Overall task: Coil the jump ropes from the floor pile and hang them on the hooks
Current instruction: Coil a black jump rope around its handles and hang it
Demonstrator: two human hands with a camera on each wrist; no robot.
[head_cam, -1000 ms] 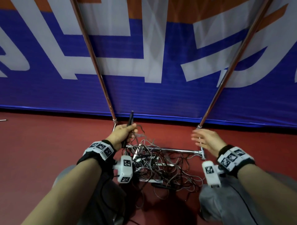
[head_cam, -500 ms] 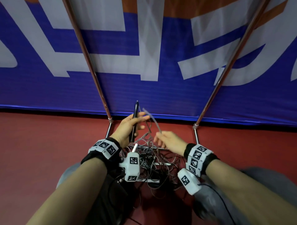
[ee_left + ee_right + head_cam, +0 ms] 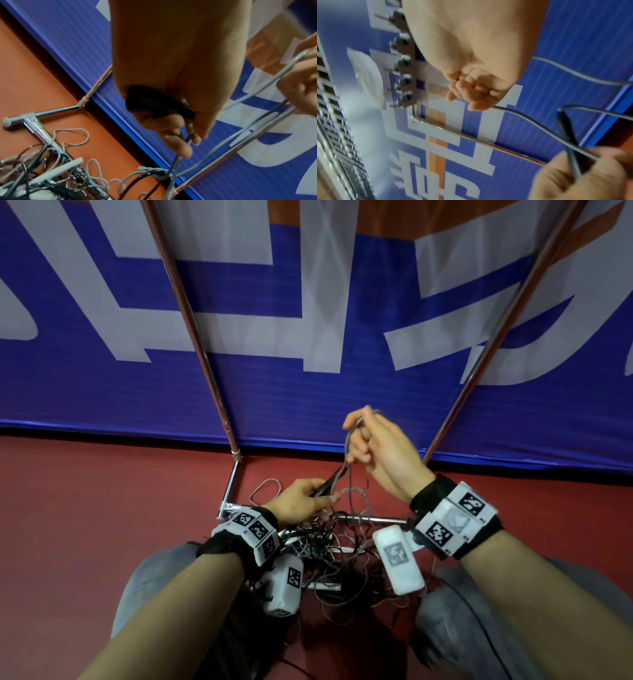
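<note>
A tangled pile of jump ropes (image 3: 329,559) lies on the red floor between my knees, over the rack's base bar. My left hand (image 3: 322,498) grips a black handle (image 3: 154,104) just above the pile. A grey cord (image 3: 240,100) runs from that handle up to my right hand (image 3: 356,436), which is raised higher and pinches a loop of the cord in curled fingers (image 3: 471,92). In the right wrist view a brown board with a row of hooks (image 3: 404,67) shows high on the rack.
Two slanted metal rack poles (image 3: 191,320) (image 3: 496,337) rise against a blue and white banner wall (image 3: 308,392). The rack's base bar (image 3: 373,520) crosses the floor under the ropes. A white handle (image 3: 56,171) lies in the pile. My grey-trousered knees (image 3: 455,594) flank it.
My right hand reached in, took the grey cord and lifted it up and to the right. My left hand sank toward the pile and tilted the black handle.
</note>
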